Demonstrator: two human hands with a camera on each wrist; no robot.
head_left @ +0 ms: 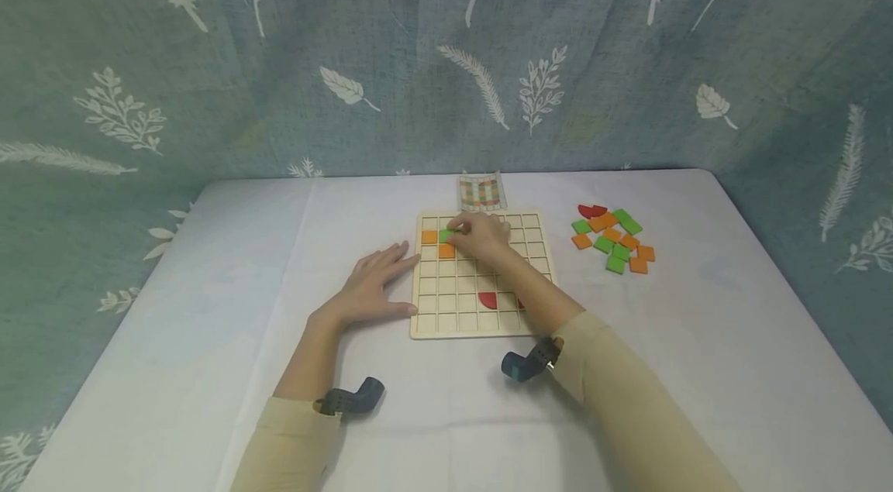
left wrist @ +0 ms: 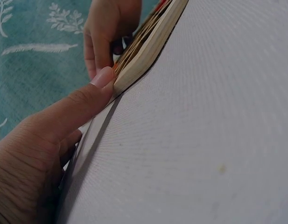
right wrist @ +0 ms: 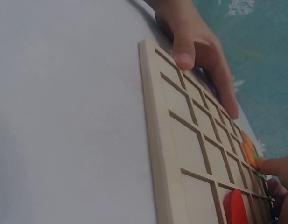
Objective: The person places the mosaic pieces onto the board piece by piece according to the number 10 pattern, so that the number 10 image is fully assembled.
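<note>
A wooden grid board [head_left: 446,304] lies on the white table. My right hand [head_left: 484,236] reaches over its upper part, thumb and forefinger pinching a green square tile [head_left: 445,235] at a cell in the second row. Left of that tile sits an orange tile [head_left: 429,237], and another orange tile [head_left: 446,251] sits just below it. My left hand [head_left: 370,287] lies at the board's left edge with fingers spread, the thumb touching the rim in the left wrist view. A red quarter-round tile [head_left: 487,300] sits lower on the board; a second red piece is mostly hidden by my right forearm.
Right of the board lies a loose cluster of several orange tiles [head_left: 646,252], green tiles [head_left: 628,221] and red pieces [head_left: 591,211]. Behind the board is a small card [head_left: 481,192] printed with a coloured grid pattern. A leaf-patterned cloth [head_left: 418,112] hangs behind the table.
</note>
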